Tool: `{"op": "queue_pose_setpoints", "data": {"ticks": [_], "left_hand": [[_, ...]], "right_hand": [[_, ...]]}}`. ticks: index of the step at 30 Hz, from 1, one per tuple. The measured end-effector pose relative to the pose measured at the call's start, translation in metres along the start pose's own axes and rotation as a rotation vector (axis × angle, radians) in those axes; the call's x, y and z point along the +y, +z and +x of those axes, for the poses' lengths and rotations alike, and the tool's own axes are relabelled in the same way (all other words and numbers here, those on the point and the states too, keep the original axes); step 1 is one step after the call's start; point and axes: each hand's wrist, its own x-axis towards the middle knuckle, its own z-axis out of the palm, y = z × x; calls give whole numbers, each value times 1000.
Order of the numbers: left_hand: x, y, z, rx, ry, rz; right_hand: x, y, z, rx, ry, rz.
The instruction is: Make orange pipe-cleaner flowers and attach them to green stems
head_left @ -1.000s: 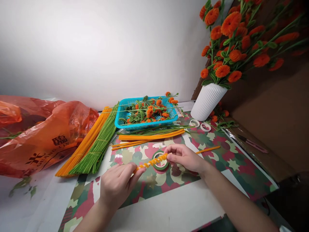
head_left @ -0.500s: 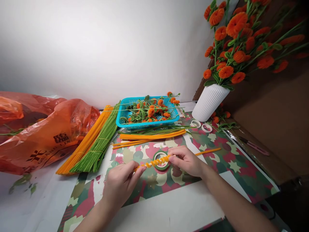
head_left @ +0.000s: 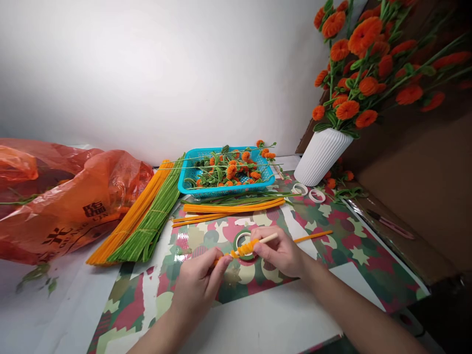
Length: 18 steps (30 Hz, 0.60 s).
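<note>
A yellow-orange pipe cleaner is coiled around a thin pale wooden stick. My left hand pinches the left end of the coil. The thumb and fingertips of my right hand are closed on the coil's right part and the stick, whose blunt end sticks out above the fingers. A straight orange length comes out to the right behind my right hand. Beneath the coil, a roll of green tape lies on the patterned mat.
Behind stands a blue basket of small orange flowers. Orange stems lie before it; orange and green bundles and a red plastic bag are left. A white vase, white tape rolls and a pink cutter are right.
My left hand has moved right, closer to my right hand. The coil looks shorter and more bunched, and the stick's end now shows above my right fingers.
</note>
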Motion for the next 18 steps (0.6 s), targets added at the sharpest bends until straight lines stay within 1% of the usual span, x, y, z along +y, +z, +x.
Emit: {"op": "queue_pose_setpoints", "data": {"ticks": [4,7,10,14,18], "left_hand": [[4,3,2,-15,-8,-49],[6,3,2,-44,-11,-77],[8,4,0,-103,-43,-139],[12,5,-2,-168,-142,-241],[16,5,1,-233,-316,-401]], "right_hand": [[7,7,1,-47,-42,-33],[7,12,1,-75,-21,-56],[5,16,1,-127,-5,-58],[6,20,1,-152,-18,-69],[8,19,2,-167,-9,-137]]}}
